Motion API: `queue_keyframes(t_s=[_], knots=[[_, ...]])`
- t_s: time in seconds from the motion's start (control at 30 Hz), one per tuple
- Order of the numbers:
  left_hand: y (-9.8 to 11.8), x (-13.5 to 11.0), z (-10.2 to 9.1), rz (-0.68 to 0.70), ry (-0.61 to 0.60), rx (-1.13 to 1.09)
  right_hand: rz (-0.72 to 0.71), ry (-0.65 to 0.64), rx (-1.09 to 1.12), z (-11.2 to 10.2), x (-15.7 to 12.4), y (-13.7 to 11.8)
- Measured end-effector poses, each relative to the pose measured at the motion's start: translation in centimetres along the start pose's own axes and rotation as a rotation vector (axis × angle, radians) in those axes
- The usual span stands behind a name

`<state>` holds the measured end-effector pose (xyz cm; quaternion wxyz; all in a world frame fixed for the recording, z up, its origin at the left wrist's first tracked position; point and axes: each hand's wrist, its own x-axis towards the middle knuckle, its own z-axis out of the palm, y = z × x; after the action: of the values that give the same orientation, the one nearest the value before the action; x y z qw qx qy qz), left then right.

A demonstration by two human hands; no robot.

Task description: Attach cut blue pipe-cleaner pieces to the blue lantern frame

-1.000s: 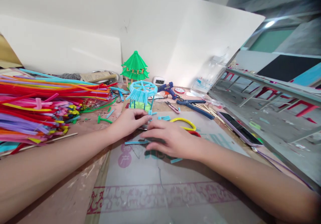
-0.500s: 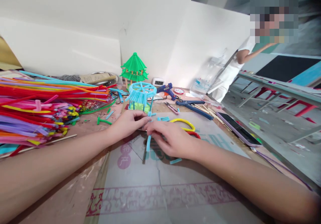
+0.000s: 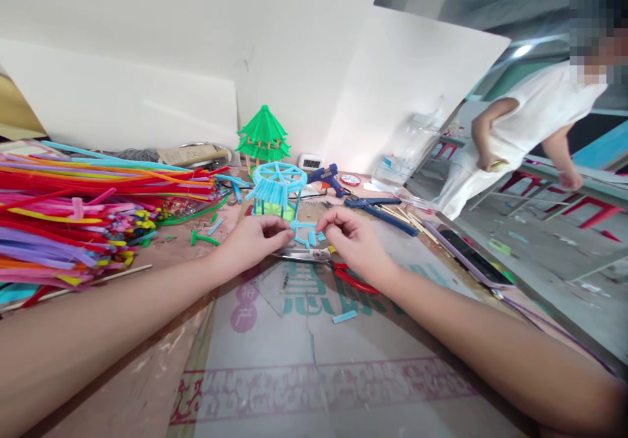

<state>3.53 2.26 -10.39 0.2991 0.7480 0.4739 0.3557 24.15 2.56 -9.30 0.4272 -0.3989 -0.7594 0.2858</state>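
My left hand (image 3: 255,238) and my right hand (image 3: 350,235) meet over the middle of the table, each pinching an end of a short light-blue pipe cleaner piece (image 3: 303,226). A few more cut blue bits (image 3: 308,238) lie just under it. Below the hands lie scissors (image 3: 318,255) with red and yellow handles. Just behind stands a light-blue pipe cleaner pavilion (image 3: 277,186), with a finished green pavilion (image 3: 263,134) farther back.
A big heap of coloured pipe cleaners (image 3: 83,209) fills the left. A blue glue gun (image 3: 328,178), blue pliers (image 3: 377,208), wooden sticks and a phone (image 3: 466,248) lie to the right. A person in white (image 3: 515,131) walks at the far right.
My right hand lifted off the table and moved up and right, uncovering the scissors. Both hands now hold a blue piece between them. A person in white walked into view at the right.
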Motion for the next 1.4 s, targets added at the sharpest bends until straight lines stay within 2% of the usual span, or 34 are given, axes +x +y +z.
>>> queue_keyframes(t_s=[0.2, 0.33, 0.5, 0.7, 0.83, 0.93, 1.03, 1.13, 1.27, 1.4], knots=[[0.1, -0.2, 0.0, 0.017, 0.024, 0.018, 0.18, -0.01, 0.162, 0.1, 0.6, -0.2], [0.1, -0.3, 0.0, 0.061, 0.014, 0.036, 0.281, -0.094, 0.182, 0.6, 0.6, 0.1], [-0.2, -0.2, 0.2, 0.116, -0.055, 0.028, 0.242, -0.12, 0.136, 1.1, 0.5, 0.5], [-0.6, 0.0, 0.6, 0.042, 0.023, 0.008, 0.19, -0.058, 0.039, 0.7, 0.6, 0.9], [-0.3, -0.2, 0.5, 0.053, 0.058, 0.045, 0.146, -0.024, -0.026, 0.4, 0.7, 0.6], [0.0, -0.4, 0.4, 0.117, 0.076, 0.085, 0.123, -0.004, 0.05, 0.1, 0.7, -0.2], [0.1, -0.6, 0.3, 0.182, 0.103, 0.114, 0.198, -0.124, 0.215, -0.2, 0.8, -1.3], [0.2, -0.6, 0.2, 0.174, 0.13, 0.136, 0.288, -0.219, 0.328, -0.6, 1.0, -2.1], [0.3, -0.5, 0.1, 0.165, 0.088, 0.12, 0.318, -0.267, 0.403, -0.8, 1.1, -2.2], [0.2, -0.5, 0.2, 0.187, 0.02, 0.087, 0.259, -0.236, 0.49, -0.2, 0.9, -1.7]])
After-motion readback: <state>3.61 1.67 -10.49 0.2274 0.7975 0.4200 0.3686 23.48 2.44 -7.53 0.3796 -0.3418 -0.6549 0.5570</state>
